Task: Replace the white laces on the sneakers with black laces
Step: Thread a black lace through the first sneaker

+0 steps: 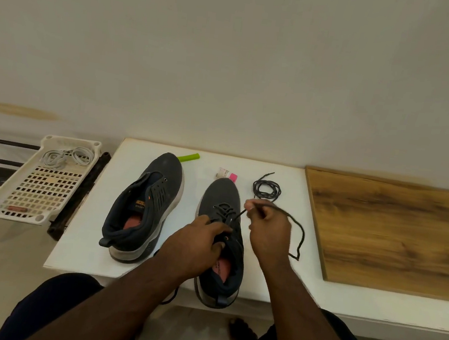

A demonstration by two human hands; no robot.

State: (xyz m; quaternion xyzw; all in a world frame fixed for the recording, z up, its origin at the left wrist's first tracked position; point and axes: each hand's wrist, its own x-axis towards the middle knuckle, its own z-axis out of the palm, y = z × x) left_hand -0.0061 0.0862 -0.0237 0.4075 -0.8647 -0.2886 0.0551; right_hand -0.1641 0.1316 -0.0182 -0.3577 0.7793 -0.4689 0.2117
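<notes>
1. Nearest of all, two knees in dark shorts (42, 308) are seen at the bottom, with a bare foot (241, 331) on the floor between them.
2. A dark grey sneaker with a pink insole (222, 242) is stood on the white table (84, 237), its heel poking over the near edge.
3. The tongue side of this sneaker is held by the left hand (195, 246), with the fingers curled over the opening.
4. A thin black lace (298, 234) is pinched between the thumb and fingers of the right hand (268, 228), just right of the shoe. One end is threaded through the front eyelets, and the rest is looped down onto the table.
5. To the left, a second dark grey sneaker with no lace (143, 208) is tipped on its side, well apart from the first.
6. Farther back, a second black lace wound in a small coil (266, 189) is laid near the toe of the held shoe.
7. A pink and white tag (228, 173) and a lime green tube (189, 157) are set near the wall.
8. A brown wooden board (392, 233) is laid on the right.
9. Off to the left, the white laces (65, 156) are piled in a white plastic tray with holes (33, 195).
</notes>
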